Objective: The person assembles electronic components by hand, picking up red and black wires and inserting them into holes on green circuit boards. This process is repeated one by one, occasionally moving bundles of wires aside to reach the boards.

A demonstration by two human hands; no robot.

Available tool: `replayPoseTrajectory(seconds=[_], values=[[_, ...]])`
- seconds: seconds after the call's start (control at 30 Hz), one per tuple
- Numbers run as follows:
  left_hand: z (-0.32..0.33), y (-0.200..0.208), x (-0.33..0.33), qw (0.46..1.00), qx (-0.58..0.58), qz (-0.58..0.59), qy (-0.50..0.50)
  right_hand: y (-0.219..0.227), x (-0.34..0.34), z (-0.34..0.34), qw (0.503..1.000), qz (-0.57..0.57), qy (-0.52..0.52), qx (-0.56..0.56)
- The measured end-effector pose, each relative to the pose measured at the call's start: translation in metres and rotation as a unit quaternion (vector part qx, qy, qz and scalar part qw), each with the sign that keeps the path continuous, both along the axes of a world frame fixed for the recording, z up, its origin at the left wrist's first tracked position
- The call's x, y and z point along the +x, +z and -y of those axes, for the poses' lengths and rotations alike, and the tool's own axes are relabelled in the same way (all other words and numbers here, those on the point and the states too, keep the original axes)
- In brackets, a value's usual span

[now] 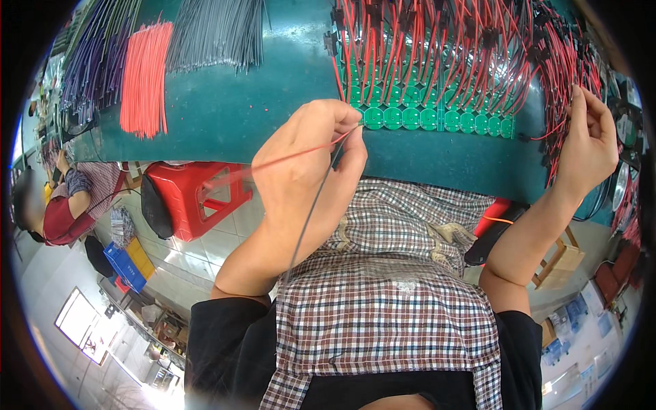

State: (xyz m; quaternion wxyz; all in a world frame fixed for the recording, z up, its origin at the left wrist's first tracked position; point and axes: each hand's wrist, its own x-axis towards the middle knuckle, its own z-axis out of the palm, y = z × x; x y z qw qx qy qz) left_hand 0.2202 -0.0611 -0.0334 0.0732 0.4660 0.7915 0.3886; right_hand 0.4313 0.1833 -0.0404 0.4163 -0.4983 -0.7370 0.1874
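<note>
Our left hand (307, 164) pinches a red wire (316, 150) and a dark wire (313, 205) between thumb and fingers, right at the near left corner of the green circuit boards (410, 119). Left of that hand, a wide stretch of green tabletop (219, 102) runs to the red wire bundle (145, 82), and the table's near edge passes beneath it. Our right hand (590, 147), fingers curled, is at the red-and-black leads (572, 55); we cannot tell whether it grips one. Between our hands, a tabletop strip borders the boards.
</note>
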Motion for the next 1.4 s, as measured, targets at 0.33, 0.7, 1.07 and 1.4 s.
replayPoseTrajectory(seconds=[0.33,0.7,1.07,1.4], values=[[-0.005,0.009,0.001,0.997,-0.069,-0.011,0.013,0.002,0.003,0.004,1.000,-0.007,0.020,-0.016],[-0.006,0.020,-0.002,0.988,-0.154,-0.001,0.033,-0.012,0.000,0.025,0.959,-0.111,0.093,-0.243],[-0.001,0.020,-0.005,0.995,-0.097,-0.012,0.012,0.018,-0.028,0.075,0.909,-0.214,0.258,-0.248],[0.009,0.038,-0.059,0.989,-0.042,0.058,0.130,-0.014,-0.098,0.132,0.915,-0.102,0.338,-0.197]])
